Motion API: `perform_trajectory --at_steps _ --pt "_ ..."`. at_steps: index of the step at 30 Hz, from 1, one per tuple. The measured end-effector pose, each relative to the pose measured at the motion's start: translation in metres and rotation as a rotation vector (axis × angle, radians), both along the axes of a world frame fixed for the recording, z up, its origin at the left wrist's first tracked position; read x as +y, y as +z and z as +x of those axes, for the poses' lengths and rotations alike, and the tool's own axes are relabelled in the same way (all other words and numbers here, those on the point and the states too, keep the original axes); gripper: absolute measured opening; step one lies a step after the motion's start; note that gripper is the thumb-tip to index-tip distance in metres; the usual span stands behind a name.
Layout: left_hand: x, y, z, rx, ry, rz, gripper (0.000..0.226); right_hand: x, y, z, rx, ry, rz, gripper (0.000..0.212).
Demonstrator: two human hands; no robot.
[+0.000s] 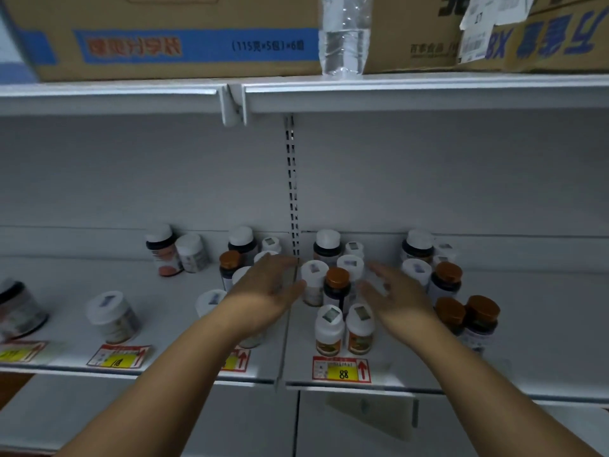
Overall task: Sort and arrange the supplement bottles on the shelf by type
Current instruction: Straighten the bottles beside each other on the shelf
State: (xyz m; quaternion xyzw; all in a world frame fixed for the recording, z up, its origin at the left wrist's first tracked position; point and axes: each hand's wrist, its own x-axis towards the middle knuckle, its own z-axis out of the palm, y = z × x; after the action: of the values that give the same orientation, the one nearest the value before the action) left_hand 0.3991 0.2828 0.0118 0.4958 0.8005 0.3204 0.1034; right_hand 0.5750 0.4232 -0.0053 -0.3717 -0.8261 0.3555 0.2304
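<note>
Supplement bottles stand scattered on the white shelf (pixel 412 361). A middle cluster holds a white-capped bottle (pixel 313 282), a dark bottle with an orange cap (pixel 336 286) and two white-capped bottles in front (pixel 329 328) (pixel 360 326). My left hand (pixel 267 288) is open to the left of this cluster, its thumb next to the white-capped bottle. My right hand (pixel 395 296) is open to the right of the cluster, fingers spread. Neither hand holds anything. More orange-capped bottles (pixel 479 319) stand to the right, partly hidden by my right arm.
Further bottles line the back wall (pixel 163 249) and a white jar (pixel 112 316) stands at the left. Price tags (pixel 341 369) lie on the shelf's front edge. Above, a shelf carries cardboard boxes (pixel 171 37) and a clear water bottle (pixel 344 34).
</note>
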Motion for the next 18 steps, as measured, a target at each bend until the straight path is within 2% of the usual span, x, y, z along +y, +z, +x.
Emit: perform_trajectory --at_steps 4,9,13,18 --pt "-0.018 0.001 -0.023 0.030 0.002 -0.027 0.059 -0.015 0.026 -0.039 0.049 0.072 0.094 0.049" --pt "-0.052 0.002 -0.073 0.021 0.032 0.053 0.045 -0.054 0.026 -0.104 0.076 0.236 0.134 0.041" --pt "-0.082 0.001 -0.128 -0.043 0.100 0.018 0.054 -0.079 0.022 -0.169 0.077 0.300 0.178 0.043" --pt "-0.116 0.007 -0.193 -0.031 0.101 0.108 0.047 -0.098 0.022 -0.270 -0.006 0.334 0.239 0.036"
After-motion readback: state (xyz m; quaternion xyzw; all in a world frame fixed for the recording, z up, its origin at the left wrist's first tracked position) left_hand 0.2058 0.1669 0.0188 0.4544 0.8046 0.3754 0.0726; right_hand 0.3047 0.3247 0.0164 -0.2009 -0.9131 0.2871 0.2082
